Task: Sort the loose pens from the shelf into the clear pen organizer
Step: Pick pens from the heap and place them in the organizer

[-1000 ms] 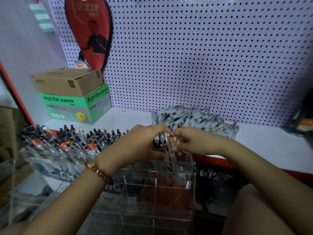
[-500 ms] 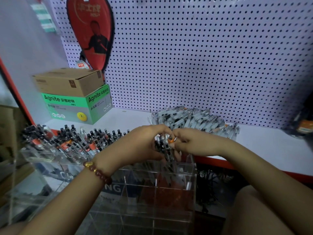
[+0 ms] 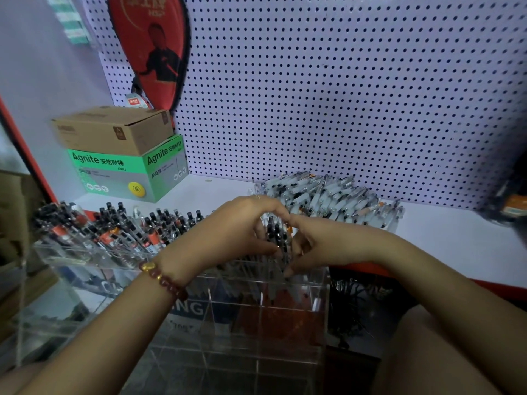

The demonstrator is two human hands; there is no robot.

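A clear acrylic pen organizer (image 3: 320,297) stands in front of the white shelf (image 3: 456,246). My left hand (image 3: 233,232) and my right hand (image 3: 322,243) meet over its back right compartment, both curled around a bundle of pens (image 3: 278,235) standing upright in it. A heap of loose pale pens (image 3: 328,198) lies on the shelf just behind my hands. Several black-capped pens (image 3: 119,229) fill the organizer's back left compartments. The bundle's lower ends are blurred behind the acrylic.
A brown carton (image 3: 114,129) sits on a green Agnite box (image 3: 128,172) at the shelf's left end. A white pegboard (image 3: 342,95) backs the shelf, with a red racket case (image 3: 151,47) hanging on it. A dark object (image 3: 510,201) sits at the far right.
My hands have closed tighter around the pen bundle, and the right fingers now reach lower toward the compartment rim. The view shifted slightly.
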